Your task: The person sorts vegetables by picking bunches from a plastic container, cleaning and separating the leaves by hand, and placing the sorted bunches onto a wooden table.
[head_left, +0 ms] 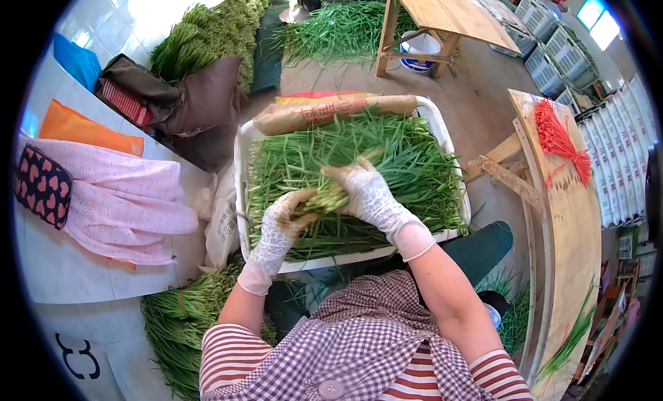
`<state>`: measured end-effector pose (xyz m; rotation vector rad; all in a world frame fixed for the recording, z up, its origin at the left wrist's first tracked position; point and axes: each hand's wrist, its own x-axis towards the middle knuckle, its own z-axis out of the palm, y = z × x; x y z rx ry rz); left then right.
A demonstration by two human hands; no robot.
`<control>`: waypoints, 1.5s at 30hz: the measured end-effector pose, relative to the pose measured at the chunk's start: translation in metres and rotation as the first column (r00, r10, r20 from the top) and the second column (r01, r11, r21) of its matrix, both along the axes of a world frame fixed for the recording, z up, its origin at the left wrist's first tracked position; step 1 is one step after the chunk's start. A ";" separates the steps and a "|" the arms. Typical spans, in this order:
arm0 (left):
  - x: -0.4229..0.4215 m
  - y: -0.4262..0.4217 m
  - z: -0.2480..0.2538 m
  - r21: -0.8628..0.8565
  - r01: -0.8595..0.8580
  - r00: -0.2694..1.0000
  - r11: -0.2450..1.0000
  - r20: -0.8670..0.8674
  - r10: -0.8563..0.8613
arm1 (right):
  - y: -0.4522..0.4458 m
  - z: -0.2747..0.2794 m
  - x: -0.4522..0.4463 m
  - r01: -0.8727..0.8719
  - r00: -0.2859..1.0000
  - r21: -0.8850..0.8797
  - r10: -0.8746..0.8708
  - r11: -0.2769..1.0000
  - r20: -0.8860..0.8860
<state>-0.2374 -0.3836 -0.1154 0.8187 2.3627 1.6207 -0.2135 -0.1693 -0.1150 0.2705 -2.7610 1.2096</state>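
Note:
In front of me, a white plastic crate (242, 187) is heaped with long green chives (290, 152). My right hand (369, 194), in a white patterned glove with stained fingertips, closes over a small bunch of chives (331, 199). The pale cut ends of this bunch point left, and its leaves trail to the upper right, smeared by motion. My left hand (282, 221), gloved alike, is beside those ends. Its thumb and fingers are curved and apart, with a gap between them.
A folded brown sack (331, 112) lies along the crate's far rim. On the right, a wooden bench (573, 249) bears red ties (561, 142). Bundled chives (183, 318) lie lower left, and more are piled at the back. A white bucket (420, 50) stands under a wooden table (456, 14).

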 end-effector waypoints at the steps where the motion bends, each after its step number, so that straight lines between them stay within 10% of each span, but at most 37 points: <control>1: -0.009 -0.014 -0.026 -0.041 -0.030 0.999 0.999 0.019 0.030 | 0.006 -0.014 -0.003 0.089 0.992 -0.432 -0.040 0.898 0.121; 4: -0.020 -0.034 -0.041 0.006 -0.118 0.950 0.993 0.292 0.111 | 0.034 0.023 0.011 0.173 0.945 0.057 -0.149 0.983 -0.293; 6: -0.009 -0.032 0.001 -0.398 -0.424 0.751 0.814 -0.656 0.071 | 0.048 0.038 0.017 0.144 0.927 0.055 -0.115 0.988 -0.357; 9: 0.012 0.004 0.055 -0.105 -0.471 0.641 0.876 -0.722 0.258 | 0.057 0.034 0.022 0.211 0.927 0.035 -0.188 0.977 -0.326; 14: 0.032 0.066 0.040 0.012 -0.130 0.991 0.991 -0.015 0.130 | 0.047 0.046 0.035 0.128 0.916 0.000 -0.119 0.992 -0.383; 19: 0.040 0.106 0.040 0.250 0.012 0.983 0.968 -0.183 0.035 | 0.056 0.043 0.052 0.102 0.933 0.005 -0.093 0.995 -0.348; 22: 0.044 0.112 0.045 0.458 -0.003 0.982 0.889 0.169 -0.083 | 0.069 0.027 0.058 0.130 0.944 -0.021 -0.130 0.991 -0.302; 30: 0.006 0.061 0.009 0.442 -0.395 0.918 0.805 0.156 0.364 | 0.069 0.044 0.072 0.203 0.883 -0.094 -0.223 0.975 -0.414; 32: -0.020 0.029 -0.030 0.368 -0.480 0.876 0.796 0.158 0.456 | 0.073 0.049 0.077 0.208 0.872 -0.200 -0.274 0.957 -0.405; 34: -0.011 0.031 -0.011 0.129 -0.524 0.769 0.842 -0.355 0.532 | 0.077 0.037 0.076 0.223 0.854 -0.289 -0.329 0.931 -0.402; 37: 0.026 0.069 0.052 -0.016 -0.315 0.636 0.949 -0.745 0.199 | 0.072 0.021 0.076 0.297 0.828 -0.333 -0.415 0.895 -0.377; 42: 0.009 0.095 -0.026 -0.689 -0.135 0.837 0.712 -0.464 -0.290 | 0.073 0.110 0.084 0.102 0.756 -0.384 -0.322 0.918 -0.569; 45: -0.008 0.075 -0.062 -0.705 -0.093 0.830 0.703 -0.445 -0.336 | 0.101 0.188 0.135 0.115 0.553 -0.529 -0.497 0.841 -0.669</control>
